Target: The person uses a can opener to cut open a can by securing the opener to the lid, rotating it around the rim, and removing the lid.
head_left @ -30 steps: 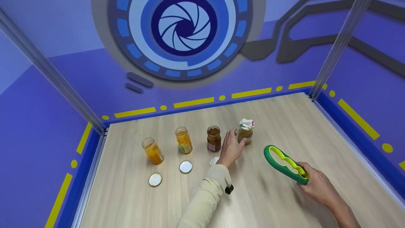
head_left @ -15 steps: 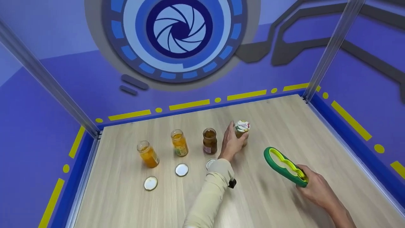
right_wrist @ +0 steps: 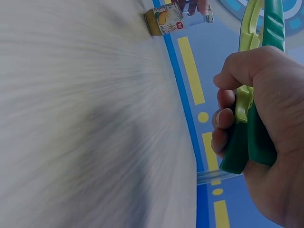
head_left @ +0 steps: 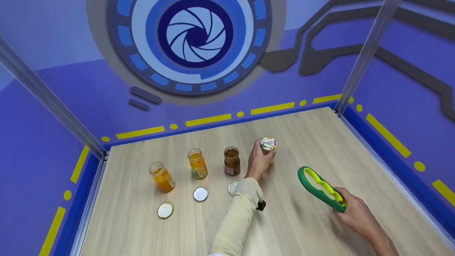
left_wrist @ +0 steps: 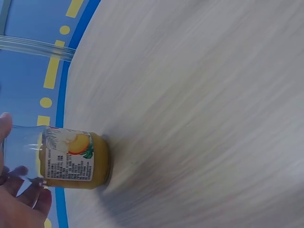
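Left hand [head_left: 258,161]: fingers curled round a clear glass jar [left_wrist: 76,156] with patterned white lid [head_left: 268,143], upright, yellow-brown contents [left_wrist: 101,161] in its lower part. Left of that jar: one uncapped brown-filled jar [head_left: 232,161], then two uncapped orange-filled jars [head_left: 198,165] [head_left: 162,177], all on the pale wooden table [head_left: 302,142]. Right of it: right hand [head_left: 360,215], fingers wrapped round a green-and-yellow loop-shaped opener [head_left: 319,192].

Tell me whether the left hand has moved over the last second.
Yes: judged against the open brown jar, the left hand has moved right and farther forward, closing around the lidded jar.
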Demonstrator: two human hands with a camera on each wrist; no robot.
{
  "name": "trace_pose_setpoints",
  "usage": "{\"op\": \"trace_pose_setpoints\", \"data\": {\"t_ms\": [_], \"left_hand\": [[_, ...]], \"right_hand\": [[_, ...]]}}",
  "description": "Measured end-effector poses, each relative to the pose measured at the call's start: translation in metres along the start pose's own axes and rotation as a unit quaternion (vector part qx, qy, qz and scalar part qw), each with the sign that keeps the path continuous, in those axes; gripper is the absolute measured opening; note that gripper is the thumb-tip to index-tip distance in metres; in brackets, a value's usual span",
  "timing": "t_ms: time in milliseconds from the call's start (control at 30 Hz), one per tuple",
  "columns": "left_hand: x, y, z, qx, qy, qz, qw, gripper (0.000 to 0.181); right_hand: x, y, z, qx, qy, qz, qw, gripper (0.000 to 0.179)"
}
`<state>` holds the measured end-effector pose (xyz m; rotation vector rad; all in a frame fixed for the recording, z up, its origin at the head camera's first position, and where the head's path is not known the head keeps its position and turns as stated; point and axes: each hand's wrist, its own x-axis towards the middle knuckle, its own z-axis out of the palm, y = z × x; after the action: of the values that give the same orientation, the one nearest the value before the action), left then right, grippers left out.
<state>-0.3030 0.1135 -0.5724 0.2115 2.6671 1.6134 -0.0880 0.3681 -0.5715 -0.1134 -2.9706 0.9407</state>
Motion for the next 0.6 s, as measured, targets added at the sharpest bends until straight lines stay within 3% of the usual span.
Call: {"op": "trace_pose_setpoints", "data": {"t_ms": [133, 300, 600], "left_hand": [[0.000, -0.003, -0.002, 0.009, 0.002, 0.006, 0.9999, 0.065], [-0.008, -0.008, -0.009, 0.013, -0.008, 0.008, 0.9998, 0.066], [-0.041, -0.012, -0.014, 0.022, -0.050, 0.009, 0.9985, 0.066]], "right_hand": [[0.001, 0.000, 0.002, -0.002, 0.018, -0.017, 0.9997, 0.065], [0.005, -0.003, 0.005, 0.002, 0.002, -0.005, 1.0000, 0.067], [0.012, -0.014, 0.009, -0.001, 0.005, -0.013, 0.9999, 0.068]]}}
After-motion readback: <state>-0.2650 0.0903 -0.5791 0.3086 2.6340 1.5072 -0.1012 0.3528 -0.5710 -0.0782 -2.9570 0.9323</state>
